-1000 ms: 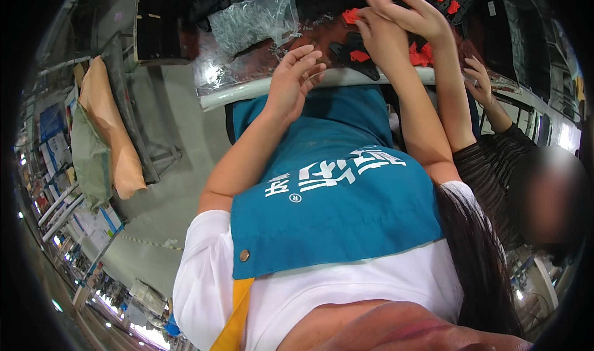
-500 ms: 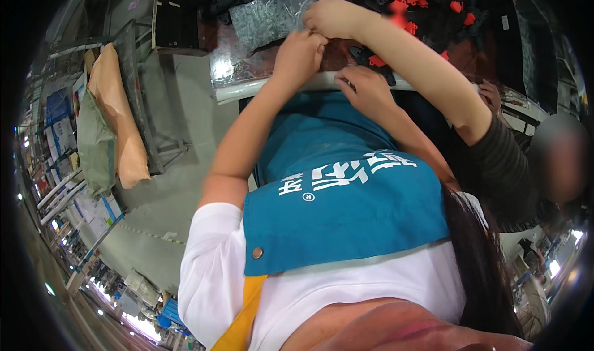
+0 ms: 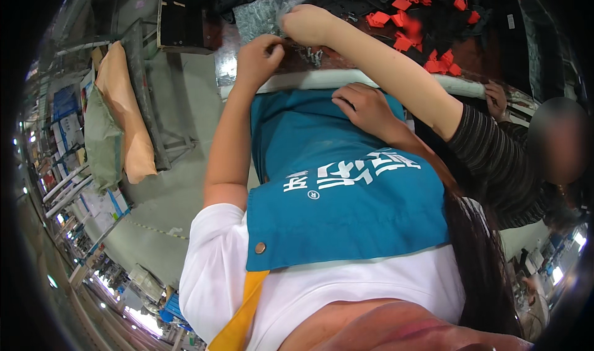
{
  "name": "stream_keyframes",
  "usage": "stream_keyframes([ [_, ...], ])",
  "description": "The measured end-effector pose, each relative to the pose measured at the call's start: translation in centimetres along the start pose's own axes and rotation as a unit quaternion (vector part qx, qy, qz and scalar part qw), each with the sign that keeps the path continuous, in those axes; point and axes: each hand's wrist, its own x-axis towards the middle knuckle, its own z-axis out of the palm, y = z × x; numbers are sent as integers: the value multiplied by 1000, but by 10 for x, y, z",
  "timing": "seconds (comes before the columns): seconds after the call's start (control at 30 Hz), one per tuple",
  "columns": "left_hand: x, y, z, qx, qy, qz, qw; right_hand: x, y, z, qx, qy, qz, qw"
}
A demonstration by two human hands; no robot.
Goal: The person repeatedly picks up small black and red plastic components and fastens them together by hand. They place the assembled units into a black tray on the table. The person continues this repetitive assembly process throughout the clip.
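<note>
While your left hand (image 3: 258, 57) curls at the counter (image 3: 346, 79) edge, its grip is closed near small metal screws (image 3: 309, 55); whether it pinches one, cannot tell. Your right hand (image 3: 365, 107) rests flat, open, on the teal apron (image 3: 334, 190). A co-worker's hand (image 3: 306, 24) touches the clear screw bag (image 3: 260, 16), left of red plastic parts (image 3: 427, 23).

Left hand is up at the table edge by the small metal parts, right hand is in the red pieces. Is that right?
Not quite. The head view shows the right hand resting on the teal apron below the table edge, away from the red pieces. The left hand is up by the small metal parts.
</note>
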Motion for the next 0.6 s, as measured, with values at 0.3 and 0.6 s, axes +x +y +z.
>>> stream_keyframes([
  [0.3, 10, -65, -6, 158, 22, 5, 987, -3, 0, 8, 17, -22, -11, 1000],
  [0.6, 18, -32, -13, 145, 65, 17, 987, -4, 1, 8, 30, -38, 2, 999],
])
